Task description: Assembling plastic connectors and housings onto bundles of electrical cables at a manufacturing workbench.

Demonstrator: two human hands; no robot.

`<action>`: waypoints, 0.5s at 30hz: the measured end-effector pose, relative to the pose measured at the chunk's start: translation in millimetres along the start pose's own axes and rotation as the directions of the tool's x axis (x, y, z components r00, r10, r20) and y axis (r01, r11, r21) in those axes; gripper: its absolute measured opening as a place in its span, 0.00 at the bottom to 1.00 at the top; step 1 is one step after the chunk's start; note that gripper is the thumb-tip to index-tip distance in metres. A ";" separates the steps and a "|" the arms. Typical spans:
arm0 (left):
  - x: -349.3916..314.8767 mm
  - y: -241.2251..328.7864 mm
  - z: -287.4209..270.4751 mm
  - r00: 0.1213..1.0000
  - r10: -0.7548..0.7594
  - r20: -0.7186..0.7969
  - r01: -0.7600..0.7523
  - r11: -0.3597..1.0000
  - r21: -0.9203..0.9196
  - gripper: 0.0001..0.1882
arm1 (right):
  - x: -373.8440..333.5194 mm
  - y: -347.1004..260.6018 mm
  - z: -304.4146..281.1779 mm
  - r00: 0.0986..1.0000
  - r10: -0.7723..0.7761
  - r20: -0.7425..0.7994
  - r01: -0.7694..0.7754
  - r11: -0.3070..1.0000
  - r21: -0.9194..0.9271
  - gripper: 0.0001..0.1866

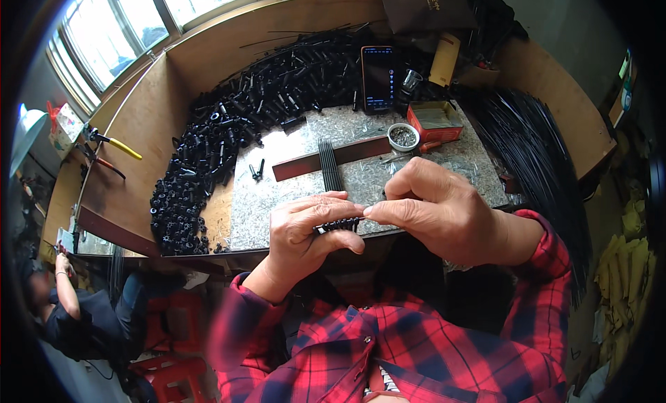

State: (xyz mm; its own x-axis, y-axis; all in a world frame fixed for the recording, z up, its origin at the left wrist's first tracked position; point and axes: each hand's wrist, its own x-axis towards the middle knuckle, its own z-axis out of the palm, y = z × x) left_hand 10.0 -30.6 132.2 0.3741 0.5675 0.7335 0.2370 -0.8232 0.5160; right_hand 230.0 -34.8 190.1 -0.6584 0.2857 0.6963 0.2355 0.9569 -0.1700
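Observation:
My left hand [302, 226] is closed round the near end of a flat row of thin black rods [331, 163], its thumb below their tips. The rods' far part rests across a dark red wooden strip [298, 169] on the speckled board [260, 212]. At the rod ends, my right hand [447, 212] is closed in a pinch beside my left fingertips. What sits between its thumb and forefinger is too small to make out. Past my right hand stand a small white cup [403, 137] of tiny metal pieces and an open red box [436, 123].
A large heap of black tubular parts [243, 115] curves along the left and back. An upright phone [377, 80] stands behind the board. Long black rods [531, 143] lie at the right. Yellow-handled pliers [123, 147] hang at the left wall, and another person [87, 313] sits beyond.

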 end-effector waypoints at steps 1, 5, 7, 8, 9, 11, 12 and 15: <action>-0.8 1.0 -0.4 1.000 0.001 -0.001 -0.001 1.000 0.003 0.21 | 0.5 -0.2 -0.3 1.000 -0.003 -0.001 0.003 1.000 0.000 0.15; -1.5 -5.2 1.2 1.000 0.015 -0.002 -0.015 1.000 -0.007 0.24 | 2.3 7.1 -0.6 0.996 0.066 0.061 -0.072 0.991 0.114 0.14; -2.1 -4.0 1.1 1.000 0.024 0.000 -0.024 1.000 0.006 0.24 | 3.6 4.3 -0.8 0.993 0.078 0.083 -0.090 0.984 0.155 0.14; -1.4 -3.2 1.8 1.000 0.031 -0.001 -0.031 1.000 0.003 0.25 | 4.6 1.5 0.2 0.991 0.110 0.076 -0.123 0.972 0.199 0.15; -0.7 -2.6 2.7 0.999 0.038 -0.001 -0.038 0.999 -0.001 0.25 | 6.0 -0.5 1.4 0.987 0.143 0.069 -0.155 0.958 0.242 0.15; -0.3 -0.7 3.8 0.999 0.031 0.028 -0.031 1.000 -0.004 0.25 | 9.0 -1.1 5.6 0.986 0.154 0.064 -0.166 0.948 0.271 0.16; -1.0 0.0 4.5 0.998 0.019 0.054 -0.019 1.000 -0.002 0.26 | 10.5 -0.8 8.8 0.985 0.161 0.062 -0.173 0.937 0.304 0.18; -8.7 -2.7 8.6 0.998 0.021 0.065 -0.025 0.998 0.060 0.25 | 15.0 -1.9 19.7 0.992 0.120 0.038 -0.126 0.932 0.341 0.19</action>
State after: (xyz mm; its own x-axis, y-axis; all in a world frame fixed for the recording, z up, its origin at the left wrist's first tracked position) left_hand 13.8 -33.5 120.6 0.4365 0.5478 0.7137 0.2814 -0.8366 0.4700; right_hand 205.6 -31.3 187.2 -0.6521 0.4003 0.6438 0.0587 0.8733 -0.4836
